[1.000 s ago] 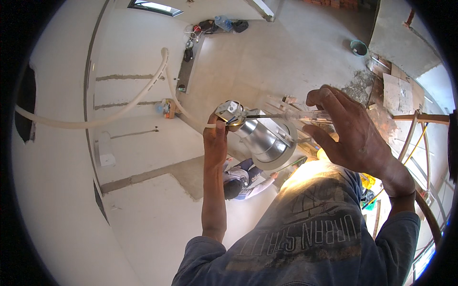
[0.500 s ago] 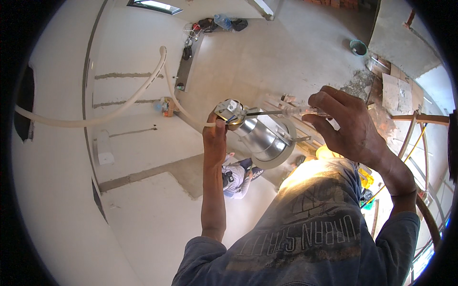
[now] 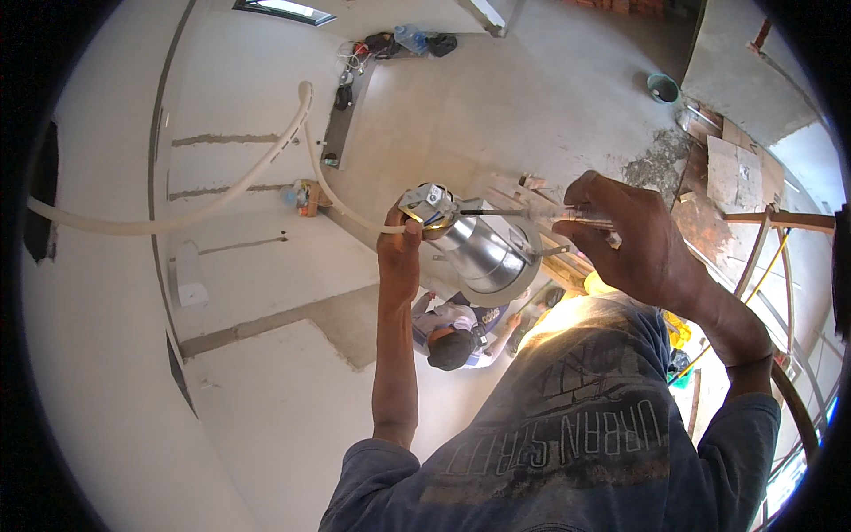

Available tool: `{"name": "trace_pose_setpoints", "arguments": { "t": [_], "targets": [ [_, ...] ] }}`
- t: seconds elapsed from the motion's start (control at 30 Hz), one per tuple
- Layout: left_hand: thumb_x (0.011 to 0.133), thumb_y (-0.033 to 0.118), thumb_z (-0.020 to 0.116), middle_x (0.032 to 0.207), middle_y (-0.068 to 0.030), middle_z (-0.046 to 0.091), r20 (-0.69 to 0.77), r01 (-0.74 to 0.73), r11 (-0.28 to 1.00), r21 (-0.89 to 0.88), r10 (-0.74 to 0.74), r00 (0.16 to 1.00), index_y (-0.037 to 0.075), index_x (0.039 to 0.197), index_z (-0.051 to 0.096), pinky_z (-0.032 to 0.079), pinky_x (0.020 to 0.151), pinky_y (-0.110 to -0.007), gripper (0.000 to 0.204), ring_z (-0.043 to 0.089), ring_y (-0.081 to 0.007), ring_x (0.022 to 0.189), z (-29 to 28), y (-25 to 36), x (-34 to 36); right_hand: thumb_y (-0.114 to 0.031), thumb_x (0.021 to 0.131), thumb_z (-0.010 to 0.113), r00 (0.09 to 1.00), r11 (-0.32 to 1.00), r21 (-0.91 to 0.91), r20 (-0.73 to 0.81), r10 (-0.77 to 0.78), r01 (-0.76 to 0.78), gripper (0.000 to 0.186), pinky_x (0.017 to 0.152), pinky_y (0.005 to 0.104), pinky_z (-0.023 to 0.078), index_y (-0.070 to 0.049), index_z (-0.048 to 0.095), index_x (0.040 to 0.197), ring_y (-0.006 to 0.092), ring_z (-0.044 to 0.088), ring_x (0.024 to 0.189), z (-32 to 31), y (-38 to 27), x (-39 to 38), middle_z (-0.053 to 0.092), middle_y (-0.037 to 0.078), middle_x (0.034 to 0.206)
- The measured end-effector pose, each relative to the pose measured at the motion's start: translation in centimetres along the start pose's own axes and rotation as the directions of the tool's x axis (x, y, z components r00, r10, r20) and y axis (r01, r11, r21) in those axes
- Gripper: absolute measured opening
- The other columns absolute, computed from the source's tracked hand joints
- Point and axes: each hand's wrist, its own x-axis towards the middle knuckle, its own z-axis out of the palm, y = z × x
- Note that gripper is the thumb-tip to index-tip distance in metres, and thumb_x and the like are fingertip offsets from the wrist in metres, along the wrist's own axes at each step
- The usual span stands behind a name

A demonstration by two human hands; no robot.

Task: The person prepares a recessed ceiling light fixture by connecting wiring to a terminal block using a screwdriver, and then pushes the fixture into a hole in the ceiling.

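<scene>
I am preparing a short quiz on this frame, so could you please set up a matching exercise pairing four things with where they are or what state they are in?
Things:
1. left hand
2. right hand
3. white hose
4. teal bucket

Places or states:
A. standing alone on the grey floor, upper right
B. gripping the screwdriver with the clear handle
C. curving across the white wall at the left
D. holding the top end of the shiny metal lamp housing

Pairs: 1-D, 2-B, 3-C, 4-A
</scene>
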Motion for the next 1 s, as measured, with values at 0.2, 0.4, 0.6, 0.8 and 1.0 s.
{"name": "trace_pose_setpoints", "arguments": {
  "t": [0.2, 0.4, 0.6, 0.8, 1.0],
  "targets": [
    [0.092, 0.052, 0.058, 0.122, -0.0146, 0.057, 0.017, -0.029, 1.0, -0.008, 0.029, 0.999, -0.007, 0.13, 0.046, 0.046, 0.099, -0.036, 0.071, 0.057, -0.0223, 0.113, -0.5, -0.2, 0.4, -0.006, 0.091, 0.06, 0.952, 0.989, 0.032, -0.275, -0.133, 0.148, 0.009, 0.063, 0.0263, 0.045, 0.002, 0.061, 0.095, 0.0147, 0.059, 0.071, -0.7, 2.3, -0.3, 0.065, 0.008, 0.091],
    [0.091, 0.052, 0.059, 0.125, -0.0129, 0.054, 0.016, -0.038, 0.999, -0.017, 0.038, 0.999, -0.007, 0.132, 0.045, 0.043, 0.102, -0.037, 0.073, 0.053, -0.0215, 0.118, 0.7, -1.2, 0.9, -0.025, 0.093, 0.055, 0.905, 0.894, 0.447, -0.363, 0.223, -0.041, 0.033, 0.077, 0.0275, 0.043, -0.002, 0.061, 0.117, 0.0124, 0.056, 0.087, -2.5, 5.6, -2.7, 0.061, 0.007, 0.089],
    [0.091, 0.054, 0.059, 0.126, -0.0133, 0.055, 0.078, -0.013, 0.996, -0.086, 0.02, 0.997, -0.007, 0.135, 0.042, 0.042, 0.101, -0.034, 0.077, 0.053, -0.0205, 0.118, 0.4, -0.5, 1.2, -0.014, 0.087, 0.061, 0.969, 0.871, 0.425, 0.145, 0.202, -0.245, 0.023, 0.088, 0.0329, 0.045, -0.001, 0.061, 0.106, 0.0179, 0.058, 0.097, 1.9, 8.9, -2.1, 0.061, 0.008, 0.1],
    [0.091, 0.053, 0.059, 0.128, -0.0135, 0.054, 0.167, 0.028, 0.992, -0.124, -0.007, 0.986, -0.007, 0.137, 0.041, 0.041, 0.101, -0.032, 0.077, 0.05, -0.0189, 0.12, -0.1, -0.4, 1.8, -0.019, 0.084, 0.072, 0.946, 0.952, 0.219, 0.292, 0.144, -0.212, 0.024, 0.08, 0.0346, 0.049, -0.004, 0.066, 0.103, 0.0194, 0.062, 0.091, 4.6, 7.4, 2.3, 0.066, 0.009, 0.092],
    [0.088, 0.059, 0.059, 0.126, -0.0128, 0.056, 0.197, 0.074, 0.989, -0.131, -0.048, 0.979, -0.006, 0.136, 0.042, 0.043, 0.098, -0.031, 0.082, 0.052, -0.0188, 0.118, -0.2, -0.3, 1.9, -0.017, 0.086, 0.071, 0.898, 0.849, 0.391, 0.395, 0.195, -0.356, 0.018, 0.081, 0.0333, 0.05, -0.002, 0.061, 0.088, 0.0148, 0.064, 0.088, 6.0, 7.0, 2.6, 0.071, 0.008, 0.089]
  ]
}}
